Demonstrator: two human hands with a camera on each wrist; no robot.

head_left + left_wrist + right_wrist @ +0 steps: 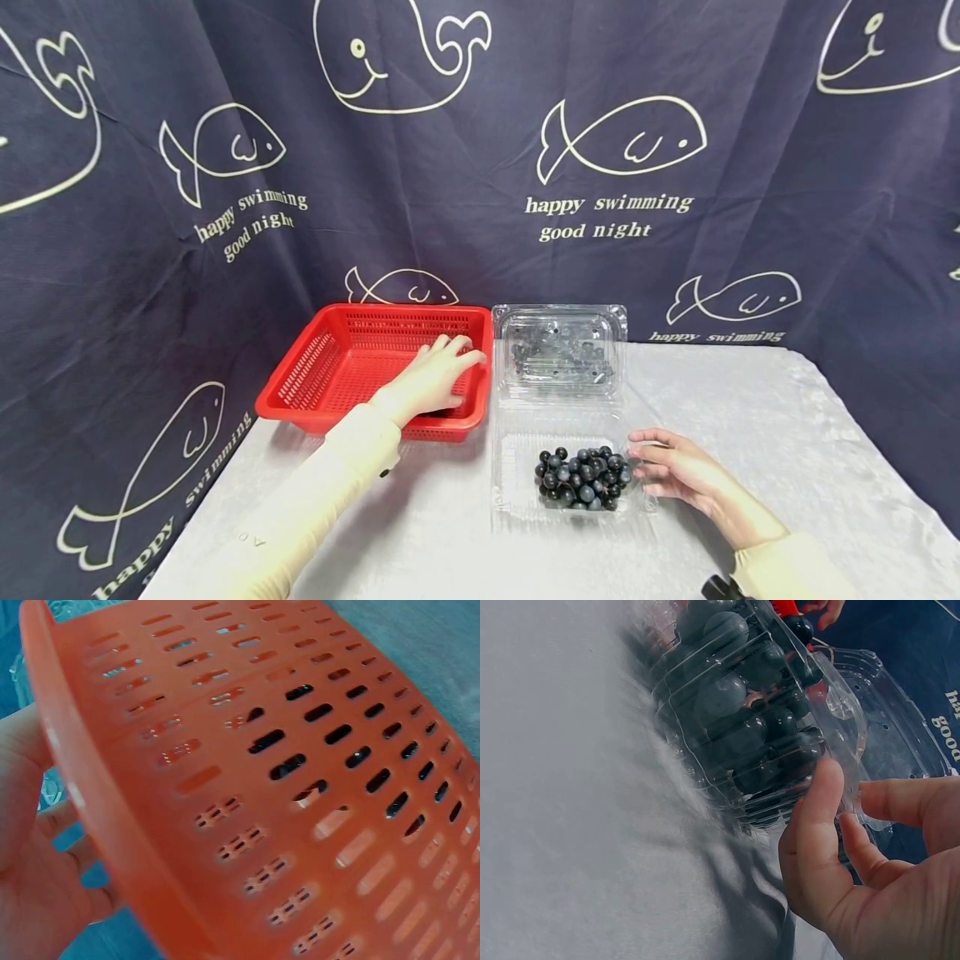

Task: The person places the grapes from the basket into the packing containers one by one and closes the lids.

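My left hand (438, 375) reaches over the right end of a red slotted plastic basket (322, 367), fingers spread and loosely bent. In the left wrist view, dark round shapes show through the slots in the basket wall (150, 847), and no object is visible between the fingers. A clear plastic clamshell box (517, 483) lies opened to the basket's right, a pile of dark grapes (581, 479) in its base. At its right edge, my right hand (678, 471) pinches the rim between thumb and fingers. The right wrist view shows grapes (724, 697) through the clear wall.
The clamshell's lid (558, 392) stands folded back behind its base, dark blotches showing in it. A white cloth (720, 392) covers the table. Dark blue curtain (465, 167) with fish drawings hangs behind and at the sides.
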